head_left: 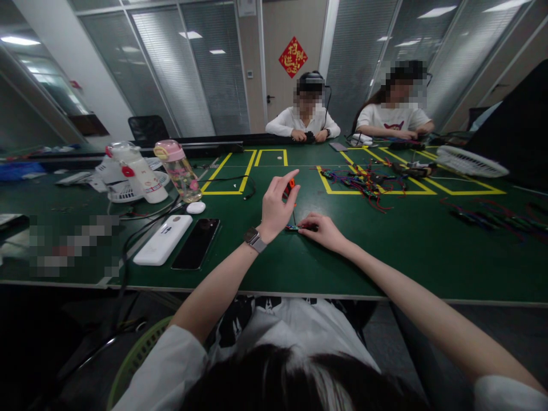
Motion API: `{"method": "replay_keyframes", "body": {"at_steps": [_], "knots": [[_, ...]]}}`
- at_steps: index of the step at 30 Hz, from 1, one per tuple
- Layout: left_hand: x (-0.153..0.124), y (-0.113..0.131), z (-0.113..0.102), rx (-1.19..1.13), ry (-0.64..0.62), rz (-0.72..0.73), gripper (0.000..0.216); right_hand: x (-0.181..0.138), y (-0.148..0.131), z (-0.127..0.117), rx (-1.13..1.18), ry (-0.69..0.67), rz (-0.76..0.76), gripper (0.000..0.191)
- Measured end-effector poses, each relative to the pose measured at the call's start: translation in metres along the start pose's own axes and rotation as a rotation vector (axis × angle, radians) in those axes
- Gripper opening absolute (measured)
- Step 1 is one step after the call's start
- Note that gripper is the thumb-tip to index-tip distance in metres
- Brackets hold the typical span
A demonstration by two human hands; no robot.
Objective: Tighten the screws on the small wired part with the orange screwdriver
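One small green circuit board [292, 228] is near the middle of the green surface [278, 274], pinched by the fingertips of the low right hand [320, 229]. One orange-and-black screwdriver [292, 183] with thin dark shaft stands almost upright above it; the raised left hand [276, 202] holds its handle, index finger stretched. Leftward lie one black phone [196, 244] and one white rectangular power bank [162, 241].

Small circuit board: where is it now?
In the head view, the small circuit board sits just right of centre, at the fingertips of the right hand, below the orange-handled tool.
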State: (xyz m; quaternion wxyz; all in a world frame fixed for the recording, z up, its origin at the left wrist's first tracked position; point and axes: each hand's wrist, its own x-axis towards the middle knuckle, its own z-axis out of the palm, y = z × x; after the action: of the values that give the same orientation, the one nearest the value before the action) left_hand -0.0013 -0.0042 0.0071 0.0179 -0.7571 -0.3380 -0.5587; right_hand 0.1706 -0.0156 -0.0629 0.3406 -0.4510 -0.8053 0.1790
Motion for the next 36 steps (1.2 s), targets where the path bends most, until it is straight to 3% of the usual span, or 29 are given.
{"method": "replay_keyframes", "body": {"at_steps": [7, 12, 16, 21, 24, 28, 31, 36], "knots": [[0.001, -0.001, -0.001, -0.004, 0.038, -0.032, 0.031, 0.0, 0.0, 0.0, -0.002, 0.004, -0.004, 0.012], [0.001, -0.002, 0.0, -0.062, -0.002, -0.042, 0.034, 0.0, 0.001, 0.0, 0.002, 0.008, -0.017, 0.012], [0.003, -0.005, -0.001, -0.094, -0.027, 0.023, 0.04, 0.0, 0.001, 0.001, 0.0, 0.004, 0.001, 0.013], [0.005, -0.011, -0.003, 0.003, -0.193, 0.201, 0.046, 0.0, 0.001, 0.001, 0.01, 0.008, 0.001, 0.013], [0.004, -0.014, -0.003, 0.082, -0.268, 0.208, 0.05, 0.0, 0.0, 0.001, -0.005, 0.01, -0.007, 0.012], [0.005, -0.017, -0.005, 0.134, -0.347, 0.102, 0.048, -0.001, -0.001, 0.0, -0.023, 0.003, -0.017, 0.013], [0.007, -0.021, -0.01, 0.191, -0.462, -0.016, 0.028, -0.001, -0.003, -0.001, -0.02, 0.02, -0.018, 0.015], [0.01, -0.032, -0.017, 0.241, -0.776, -0.175, 0.021, -0.001, -0.006, -0.002, -0.033, 0.043, -0.052, 0.017]]}}
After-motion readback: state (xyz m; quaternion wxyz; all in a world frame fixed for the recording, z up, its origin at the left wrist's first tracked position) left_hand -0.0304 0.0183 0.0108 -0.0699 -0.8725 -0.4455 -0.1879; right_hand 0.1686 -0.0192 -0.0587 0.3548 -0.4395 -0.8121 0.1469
